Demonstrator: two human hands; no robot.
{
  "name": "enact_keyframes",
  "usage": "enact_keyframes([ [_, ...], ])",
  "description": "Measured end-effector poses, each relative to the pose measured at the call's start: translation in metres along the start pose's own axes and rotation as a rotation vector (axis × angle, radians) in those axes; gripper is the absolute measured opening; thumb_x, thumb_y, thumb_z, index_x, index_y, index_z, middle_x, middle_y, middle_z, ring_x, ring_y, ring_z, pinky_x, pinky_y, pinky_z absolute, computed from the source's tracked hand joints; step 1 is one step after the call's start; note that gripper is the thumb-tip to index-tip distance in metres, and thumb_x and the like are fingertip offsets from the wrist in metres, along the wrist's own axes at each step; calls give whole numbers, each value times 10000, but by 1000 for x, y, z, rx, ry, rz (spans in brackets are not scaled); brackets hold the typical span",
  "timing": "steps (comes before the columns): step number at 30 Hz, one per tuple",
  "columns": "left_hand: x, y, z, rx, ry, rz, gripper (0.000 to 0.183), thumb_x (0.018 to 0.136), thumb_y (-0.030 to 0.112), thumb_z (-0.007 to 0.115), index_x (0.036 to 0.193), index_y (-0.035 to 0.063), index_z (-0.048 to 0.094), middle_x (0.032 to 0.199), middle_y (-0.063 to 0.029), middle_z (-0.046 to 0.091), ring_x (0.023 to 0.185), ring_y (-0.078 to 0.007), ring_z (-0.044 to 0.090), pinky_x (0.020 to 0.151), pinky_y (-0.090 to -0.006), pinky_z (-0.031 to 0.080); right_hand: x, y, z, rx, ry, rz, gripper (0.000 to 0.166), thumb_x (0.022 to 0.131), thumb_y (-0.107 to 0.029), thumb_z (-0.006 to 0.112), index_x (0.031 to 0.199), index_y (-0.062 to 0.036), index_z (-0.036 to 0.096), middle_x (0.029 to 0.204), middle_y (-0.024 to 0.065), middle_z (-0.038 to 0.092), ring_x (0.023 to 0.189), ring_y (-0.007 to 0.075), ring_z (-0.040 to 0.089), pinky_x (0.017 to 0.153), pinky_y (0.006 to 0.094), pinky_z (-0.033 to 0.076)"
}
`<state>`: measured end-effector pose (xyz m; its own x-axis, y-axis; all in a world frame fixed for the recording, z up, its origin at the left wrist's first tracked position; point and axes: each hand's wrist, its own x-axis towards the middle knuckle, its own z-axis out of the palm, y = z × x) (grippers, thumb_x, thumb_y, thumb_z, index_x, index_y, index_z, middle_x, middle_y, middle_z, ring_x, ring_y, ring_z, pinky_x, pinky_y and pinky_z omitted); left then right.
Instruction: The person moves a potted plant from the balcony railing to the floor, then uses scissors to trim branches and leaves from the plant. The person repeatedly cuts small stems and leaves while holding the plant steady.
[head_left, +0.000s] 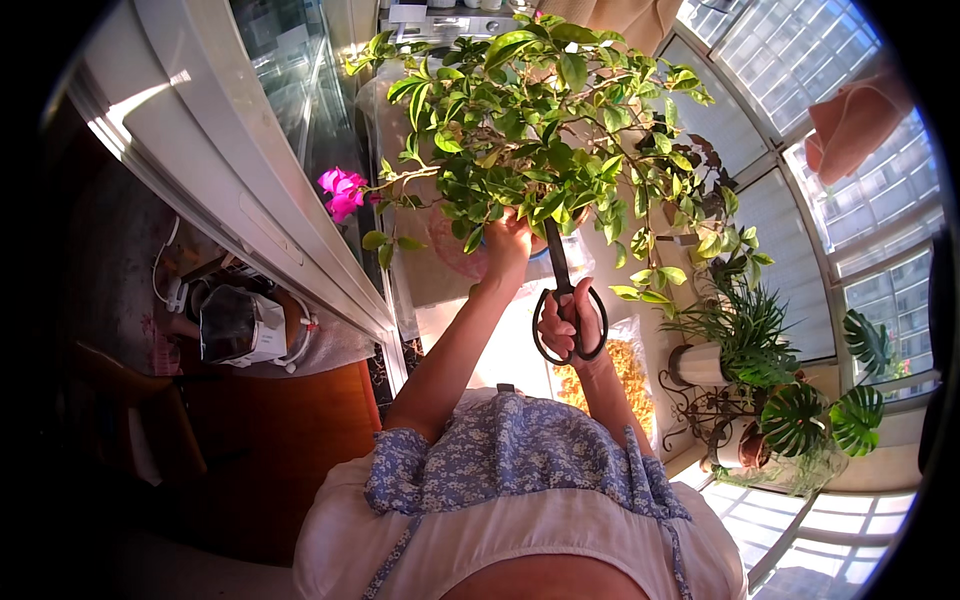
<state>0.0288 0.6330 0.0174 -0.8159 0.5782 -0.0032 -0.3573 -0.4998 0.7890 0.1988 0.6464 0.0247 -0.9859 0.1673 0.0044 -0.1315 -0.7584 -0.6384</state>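
A bushy bougainvillea (525, 120) with green leaves fills the space before me. A magenta bloom (343, 193) hangs off its left side. My right hand (576, 321) grips large black scissors (559, 259) by their looped handles. The blades point away from me, and their tips are lost among the lower leaves. Close to the left of the blades, my left hand (511, 234) reaches in under the foliage near the plant's base. Leaves cover its fingertips, so what they touch is hidden. A little blue rim shows below the plant, beside my left wrist.
At left stands a white sliding door frame (247, 187). Clear plastic with orange-yellow pieces (626, 367) lies beyond my right forearm. On the right, a white pot (697, 365) with a spiky plant stands on a scrolled metal rack (679, 409), near monstera leaves (791, 420) and windows.
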Motion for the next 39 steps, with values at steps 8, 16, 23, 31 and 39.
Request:
enact_keyframes([
  [8,0,-2,0,30,-3,80,212,835,-41,541,1026,-14,627,956,-51,661,856,-121,608,719,-265,476,-9,3,4,-247,242,-45,663,932,-680,271,869,-62,505,524,-49,349,361,58,310,313,201,280],
  [16,-3,7,2,-34,38,0,231,802,-36,530,996,-33,657,861,-27,653,781,-95,568,679,-254,467,-14,7,29,-581,433,28,703,933,-691,204,820,-68,510,525,-14,405,396,97,404,378,236,354],
  [23,2,-7,-2,-11,-7,42,252,806,-93,508,1021,-14,613,944,-33,636,841,-110,585,689,-259,483,-9,5,31,-685,488,9,635,957,-646,264,848,-70,508,536,-18,414,404,91,410,384,230,344],
  [31,5,-11,-9,27,-70,65,207,873,-16,561,1070,26,609,1010,-39,637,876,-140,611,733,-322,533,-8,7,29,-646,550,24,617,927,-655,387,855,-55,512,547,-33,414,402,71,404,370,219,333],
  [39,6,-12,-9,25,-27,60,191,827,-89,499,960,7,597,862,-7,593,770,-82,535,664,-244,428,-7,9,25,-593,600,31,565,932,-618,438,851,-64,516,555,-45,409,396,51,366,352,213,296],
])
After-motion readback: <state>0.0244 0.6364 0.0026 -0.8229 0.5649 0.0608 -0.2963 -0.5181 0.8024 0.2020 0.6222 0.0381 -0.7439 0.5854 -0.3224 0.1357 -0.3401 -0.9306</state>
